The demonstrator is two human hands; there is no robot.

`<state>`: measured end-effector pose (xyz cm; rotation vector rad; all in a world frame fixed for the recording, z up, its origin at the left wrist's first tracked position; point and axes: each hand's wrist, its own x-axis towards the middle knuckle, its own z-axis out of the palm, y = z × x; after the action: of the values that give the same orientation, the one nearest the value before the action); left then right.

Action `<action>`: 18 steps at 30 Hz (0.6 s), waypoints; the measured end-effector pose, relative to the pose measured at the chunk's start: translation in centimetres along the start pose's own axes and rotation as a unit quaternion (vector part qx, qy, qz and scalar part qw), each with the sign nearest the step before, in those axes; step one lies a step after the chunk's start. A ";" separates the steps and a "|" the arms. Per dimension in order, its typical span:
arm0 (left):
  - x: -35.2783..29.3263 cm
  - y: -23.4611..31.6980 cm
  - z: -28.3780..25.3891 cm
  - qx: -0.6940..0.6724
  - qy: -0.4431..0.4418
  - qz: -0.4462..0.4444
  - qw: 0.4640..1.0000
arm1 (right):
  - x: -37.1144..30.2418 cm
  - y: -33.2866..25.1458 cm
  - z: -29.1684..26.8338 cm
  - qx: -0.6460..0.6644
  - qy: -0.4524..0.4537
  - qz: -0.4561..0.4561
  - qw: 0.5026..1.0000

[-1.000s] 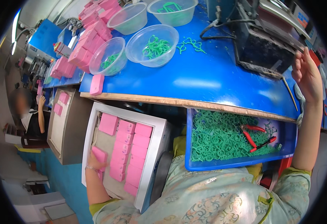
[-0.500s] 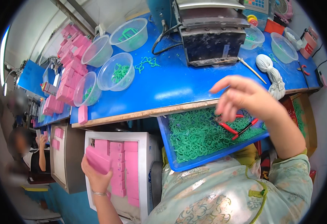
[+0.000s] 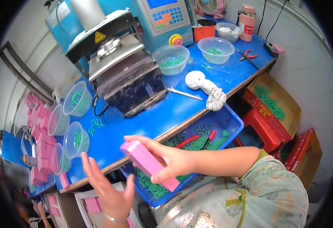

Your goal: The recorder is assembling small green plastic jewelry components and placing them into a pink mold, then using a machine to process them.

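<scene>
My right hand point(image 3: 172, 157) is closed around a pink rectangular block point(image 3: 147, 161), holding it tilted above the blue tray point(image 3: 238, 131). To the left, my left hand point(image 3: 111, 192) has its fingers spread and holds nothing; a bracelet circles its wrist. Small green looped pieces point(image 3: 149, 186) lie in the tray beneath my right hand. Red and black tool handles point(image 3: 187, 141) rest on them, partly hidden by my forearm. Below my left hand, more pink blocks point(image 3: 93, 205) sit in a white-framed box point(image 3: 79, 201), mostly covered by the hand.
A press machine point(image 3: 132, 87) with a control panel point(image 3: 167, 17) stands on the blue table. Clear bowls point(image 3: 76, 138) of green pieces flank it. A white cloth bundle point(image 3: 208, 89) lies near the table edge. Stacked pink blocks point(image 3: 42, 146) and another person point(image 3: 41, 212) are at left.
The pink block has passed from my left hand to my right hand. My left hand has risen and opened. The view has swung to the right.
</scene>
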<state>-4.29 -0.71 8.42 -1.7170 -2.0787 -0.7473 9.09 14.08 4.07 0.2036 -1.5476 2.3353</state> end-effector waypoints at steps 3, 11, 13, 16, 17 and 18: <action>-0.3 1.3 1.2 -0.655 -0.106 -0.252 0.704 | -0.3 0.1 -0.6 -0.331 0.120 -0.235 0.906; 1.7 2.4 3.2 -0.729 -0.273 -0.282 0.561 | -0.3 0.3 -0.8 -0.449 0.054 -0.366 0.814; 1.5 2.9 2.9 -0.677 -0.232 -0.299 0.631 | -0.6 -0.1 -0.5 -0.304 0.107 -0.249 0.913; 1.4 3.5 3.3 -0.642 -0.184 -0.273 0.692 | -0.5 -0.6 -0.1 -0.278 0.111 -0.109 0.948; 1.3 3.5 3.5 -0.629 -0.175 -0.252 0.714 | -0.4 -1.0 -0.1 -0.267 0.096 -0.050 0.958; 1.4 3.6 3.6 -0.645 -0.177 -0.249 0.701 | -0.4 -1.6 -0.2 -0.254 0.087 -0.037 0.962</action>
<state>-0.79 2.98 6.99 -1.8479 -2.4339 -2.7471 10.09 14.78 5.28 -0.0666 -1.9396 1.7671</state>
